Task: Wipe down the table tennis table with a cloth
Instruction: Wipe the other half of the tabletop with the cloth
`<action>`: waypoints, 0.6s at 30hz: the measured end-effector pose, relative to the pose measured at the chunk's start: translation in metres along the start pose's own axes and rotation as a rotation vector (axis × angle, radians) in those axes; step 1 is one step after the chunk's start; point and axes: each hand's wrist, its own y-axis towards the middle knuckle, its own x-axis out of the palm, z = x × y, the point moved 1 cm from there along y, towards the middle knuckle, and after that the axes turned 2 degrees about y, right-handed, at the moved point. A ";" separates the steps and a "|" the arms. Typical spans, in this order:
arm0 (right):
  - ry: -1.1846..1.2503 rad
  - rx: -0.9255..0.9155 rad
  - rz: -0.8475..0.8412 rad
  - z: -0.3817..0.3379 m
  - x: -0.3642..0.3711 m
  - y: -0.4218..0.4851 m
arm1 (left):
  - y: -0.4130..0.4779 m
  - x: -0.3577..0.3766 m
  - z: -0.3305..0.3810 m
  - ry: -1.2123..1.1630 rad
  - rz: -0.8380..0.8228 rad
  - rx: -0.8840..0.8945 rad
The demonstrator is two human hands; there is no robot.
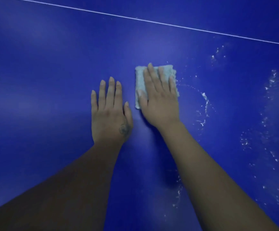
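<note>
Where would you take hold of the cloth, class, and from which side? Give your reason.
Probably from above: the cloth is a flat pad on the table, offering no raised edge. The right hand lies flat over it; curl a grip round its bare left edge, the thumb side.

You are looking down on a deep blue table top (43, 64) that is filling your whole view, edge to edge. A thin white line (152, 22) is running across it, slanting from 11 o'clock down toward 2 o'clock. Soft light is pooling in a paler patch (153, 47) near 12 o'clock, and the blue is darkening toward 6 o'clock. White specks (272, 80) are lying scattered from 2 to 5 o'clock, some of them curving in an arc near 3 o'clock.
</note>
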 end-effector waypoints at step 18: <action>0.012 0.163 0.054 0.050 -0.010 0.094 | -0.001 0.007 -0.001 -0.087 0.097 -0.007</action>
